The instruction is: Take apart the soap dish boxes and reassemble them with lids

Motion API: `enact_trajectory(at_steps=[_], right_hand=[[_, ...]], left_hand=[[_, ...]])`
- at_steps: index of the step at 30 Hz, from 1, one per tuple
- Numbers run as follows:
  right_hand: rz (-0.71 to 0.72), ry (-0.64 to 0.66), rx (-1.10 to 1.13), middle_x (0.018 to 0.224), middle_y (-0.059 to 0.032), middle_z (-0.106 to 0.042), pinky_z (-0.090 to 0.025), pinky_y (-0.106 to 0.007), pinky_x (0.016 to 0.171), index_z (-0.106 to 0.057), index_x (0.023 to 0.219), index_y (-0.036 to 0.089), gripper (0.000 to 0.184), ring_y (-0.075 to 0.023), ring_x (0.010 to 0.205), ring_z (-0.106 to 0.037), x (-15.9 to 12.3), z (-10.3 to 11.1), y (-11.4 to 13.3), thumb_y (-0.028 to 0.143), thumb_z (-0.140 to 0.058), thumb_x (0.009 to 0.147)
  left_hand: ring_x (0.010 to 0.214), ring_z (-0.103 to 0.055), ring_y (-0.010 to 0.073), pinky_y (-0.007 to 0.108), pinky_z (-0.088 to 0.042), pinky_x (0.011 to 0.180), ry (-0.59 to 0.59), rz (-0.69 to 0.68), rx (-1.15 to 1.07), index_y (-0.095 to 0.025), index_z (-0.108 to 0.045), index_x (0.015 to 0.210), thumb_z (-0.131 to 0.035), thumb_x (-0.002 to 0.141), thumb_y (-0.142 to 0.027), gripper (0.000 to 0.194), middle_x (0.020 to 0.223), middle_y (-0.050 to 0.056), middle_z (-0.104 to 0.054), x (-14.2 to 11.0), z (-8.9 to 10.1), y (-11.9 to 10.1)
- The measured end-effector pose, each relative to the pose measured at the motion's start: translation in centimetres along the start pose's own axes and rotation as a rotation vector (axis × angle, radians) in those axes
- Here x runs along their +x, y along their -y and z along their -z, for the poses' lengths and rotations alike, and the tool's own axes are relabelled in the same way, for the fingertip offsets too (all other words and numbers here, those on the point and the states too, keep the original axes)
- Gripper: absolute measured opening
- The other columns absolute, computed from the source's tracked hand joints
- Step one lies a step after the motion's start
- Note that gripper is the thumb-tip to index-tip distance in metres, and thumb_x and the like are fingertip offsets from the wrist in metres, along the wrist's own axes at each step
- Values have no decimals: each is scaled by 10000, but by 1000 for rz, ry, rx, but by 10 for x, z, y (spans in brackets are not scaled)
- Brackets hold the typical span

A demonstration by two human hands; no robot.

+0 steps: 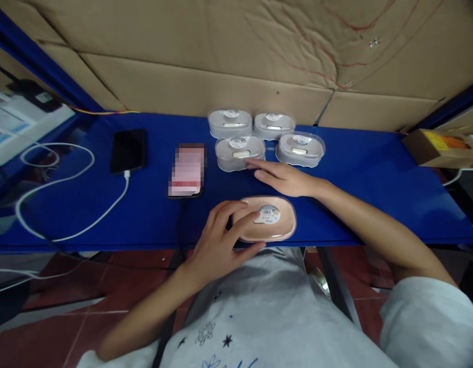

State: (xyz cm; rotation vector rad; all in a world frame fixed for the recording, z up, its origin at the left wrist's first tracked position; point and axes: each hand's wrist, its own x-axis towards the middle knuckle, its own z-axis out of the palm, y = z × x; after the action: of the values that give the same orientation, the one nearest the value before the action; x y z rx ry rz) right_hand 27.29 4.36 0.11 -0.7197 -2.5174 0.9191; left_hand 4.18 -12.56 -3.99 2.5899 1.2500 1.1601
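Note:
A peach-coloured oval box (286, 217) with a round barcode label lies near the table's front edge. My left hand (225, 232) spans its left end, the thumb at the near side, a finger across the top and others at the far rim. Farther back, my right hand (288, 178) stretches its fingers out flat. Its fingertips reach the front of a clear oval plastic box (240, 153); whether they touch it I cannot tell. Similar clear boxes stand around that one: one on the right (301, 150), one at the back left (230, 124) and one at the back right (274, 126).
Left of the boxes, a phone (187, 171) lies with its screen lit. A black device (128, 151) has a white cable (93, 153) plugged in. A cardboard box (431, 149) sits at the right end of the blue table (359, 179). Cardboard sheeting (202, 66) forms the back wall.

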Motion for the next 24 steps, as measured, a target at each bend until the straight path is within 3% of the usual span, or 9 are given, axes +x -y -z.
enact_trajectory(at_steps=[3, 7, 10, 12, 15, 22, 24], right_hand=[[-39, -82, -99, 1511, -120, -725, -604, -473, 1059, -539, 1625, 209, 568, -284, 1203, -768, 1, 7, -2, 503, -480, 1143], [-71, -327, -503, 1431, -160, -754, -515, -629, 1126, -691, 1438, 193, 456, -401, 1332, -682, -20, 31, -13, 481, -550, 1115], [-158, -431, -700, 1397, -189, -754, -507, -712, 1057, -711, 1396, 203, 464, -465, 1286, -671, -34, 47, -27, 523, -587, 1083], [-152, -387, -701, 1395, -178, -757, -527, -691, 1033, -727, 1372, 216, 430, -454, 1264, -681, -36, 50, -33, 498, -557, 1095], [-113, -316, -659, 1494, -170, -715, -506, -660, 1112, -690, 1442, 197, 432, -429, 1363, -651, -31, 46, -33, 411, -507, 1114], [41, -214, -615, 1805, -146, -381, -262, -643, 1334, -433, 1684, 206, 568, -319, 1669, -373, -8, 18, -21, 229, -373, 1120], [83, -170, -615, 1821, -138, -347, -198, -656, 1353, -366, 1721, 214, 606, -306, 1691, -327, 3, 7, -21, 199, -351, 1115]], left_hand=[[1363, -587, 341, 511, -509, 1172, 10, 8, -6, -226, -585, 1459, -825, 981, -357, 551, 1422, 160, -588, 0, 0, 0], [1427, -569, 359, 548, -506, 1193, 23, 73, -27, -293, -551, 1505, -826, 972, -320, 600, 1492, 155, -558, 1, 0, -1], [1564, -472, 408, 602, -492, 1222, 53, 158, -74, -306, -553, 1477, -808, 978, -316, 560, 1691, 172, -399, 2, 2, -1], [1612, -427, 420, 618, -485, 1234, 91, 196, -127, -306, -553, 1451, -802, 979, -318, 534, 1770, 169, -309, 2, 3, -1], [1620, -431, 409, 617, -480, 1240, 142, 203, -160, -290, -530, 1447, -796, 985, -332, 535, 1787, 196, -297, 3, 5, 0], [1585, -475, 397, 603, -466, 1239, 164, 141, -81, -270, -506, 1483, -783, 998, -344, 563, 1713, 214, -419, 4, 4, 1], [1562, -497, 393, 595, -475, 1229, 168, 121, -67, -266, -512, 1482, -792, 993, -362, 572, 1683, 211, -451, 3, 3, 2]])
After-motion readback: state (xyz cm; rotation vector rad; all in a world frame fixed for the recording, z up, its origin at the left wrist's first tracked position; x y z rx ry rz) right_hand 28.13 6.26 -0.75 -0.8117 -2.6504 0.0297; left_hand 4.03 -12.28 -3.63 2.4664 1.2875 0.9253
